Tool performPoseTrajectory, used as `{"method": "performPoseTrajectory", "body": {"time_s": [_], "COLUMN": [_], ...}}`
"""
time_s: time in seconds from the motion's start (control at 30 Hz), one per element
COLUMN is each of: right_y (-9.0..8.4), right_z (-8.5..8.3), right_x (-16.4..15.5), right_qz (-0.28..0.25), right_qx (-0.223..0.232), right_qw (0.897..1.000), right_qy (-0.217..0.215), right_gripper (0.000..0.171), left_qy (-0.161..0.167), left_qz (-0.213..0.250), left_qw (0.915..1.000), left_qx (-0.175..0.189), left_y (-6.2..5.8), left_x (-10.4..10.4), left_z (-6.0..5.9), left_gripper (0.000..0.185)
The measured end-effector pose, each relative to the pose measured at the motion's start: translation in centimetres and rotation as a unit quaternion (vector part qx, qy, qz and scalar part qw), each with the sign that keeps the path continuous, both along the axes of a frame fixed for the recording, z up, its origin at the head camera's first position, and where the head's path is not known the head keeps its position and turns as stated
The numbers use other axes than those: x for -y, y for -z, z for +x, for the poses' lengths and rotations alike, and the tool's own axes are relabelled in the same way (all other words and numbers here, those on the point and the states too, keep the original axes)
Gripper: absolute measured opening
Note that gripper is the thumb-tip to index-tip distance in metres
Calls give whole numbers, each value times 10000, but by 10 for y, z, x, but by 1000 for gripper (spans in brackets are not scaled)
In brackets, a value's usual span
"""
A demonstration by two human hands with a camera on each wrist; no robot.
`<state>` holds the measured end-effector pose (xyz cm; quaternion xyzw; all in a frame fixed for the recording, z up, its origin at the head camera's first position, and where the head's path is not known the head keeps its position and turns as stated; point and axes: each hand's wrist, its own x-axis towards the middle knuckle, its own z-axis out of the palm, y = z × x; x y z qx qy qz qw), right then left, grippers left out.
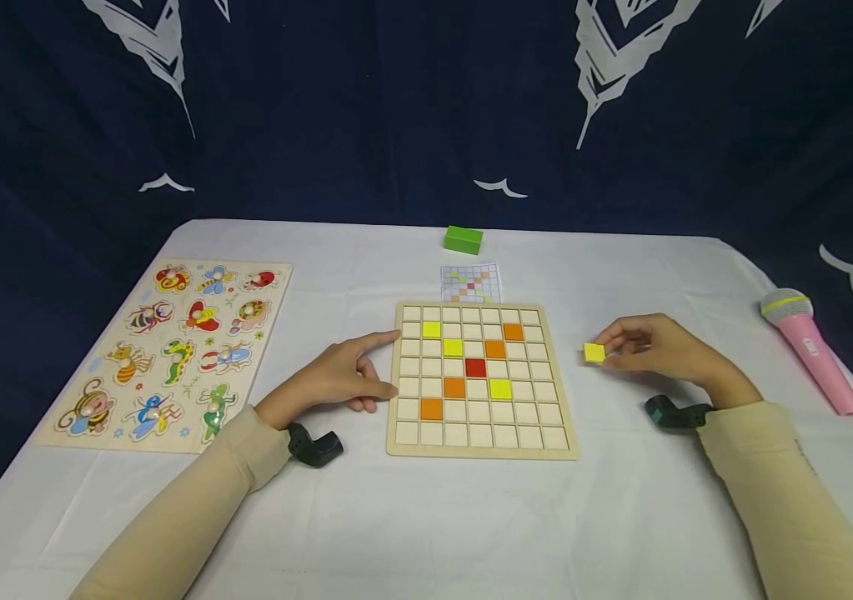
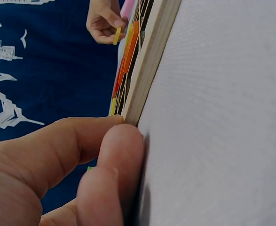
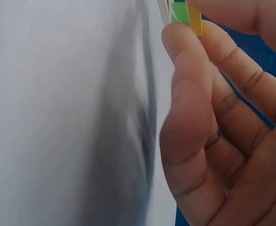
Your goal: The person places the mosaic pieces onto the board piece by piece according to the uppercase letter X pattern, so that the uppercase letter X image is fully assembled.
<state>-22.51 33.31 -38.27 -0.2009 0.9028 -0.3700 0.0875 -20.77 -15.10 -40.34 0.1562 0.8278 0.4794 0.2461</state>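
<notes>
A wooden grid board [image 1: 482, 456] lies flat on the white table, with yellow, orange and red square tiles in some cells. The red tile [image 1: 475, 367] sits at the crossing of two diagonals. My left hand [image 1: 328, 375] rests its extended index finger and thumb against the board's left edge, seen close up in the left wrist view. To the right of the board, my right hand [image 1: 647, 346] pinches a yellow square tile [image 1: 594, 353] between thumb and fingers. That tile [image 3: 195, 21] shows edge-on at the top of the right wrist view.
A printed pattern card [image 1: 470, 283] lies at the board's far edge, with a green block [image 1: 464, 240] behind it. An insect peg puzzle [image 1: 171, 354] occupies the left side. At the far right lies a pink toy microphone [image 1: 812, 354]. A dark curtain [image 1: 396, 108] hangs behind the table.
</notes>
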Motion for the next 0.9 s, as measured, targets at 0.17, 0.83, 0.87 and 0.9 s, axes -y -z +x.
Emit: {"method": "performPoseTrajectory", "body": {"time_s": [0.17, 0.83, 0.87, 0.9], "right_y": [-2, -8, -8, -9], "right_z": [2, 13, 14, 14], "right_x": [9, 49, 51, 53], "right_qz": [-82, -356, -374, -387], "right_qx": [-34, 244, 287, 322], "right_qw": [9998, 9944, 9938, 9932], "right_qy": [-169, -965, -1004, -1046], "right_gripper": [26, 22, 22, 22], "left_qy": [-4, -15, -23, -21], "left_qz": [11, -76, -83, -75], "left_qw": [10000, 10000, 10000, 10000], "left_qx": [11, 10, 20, 20], "left_y": [0, 0, 0, -1], "left_x": [0, -1, -2, -1], "left_z": [0, -1, -1, -1], "left_gripper": [92, 92, 92, 92]}}
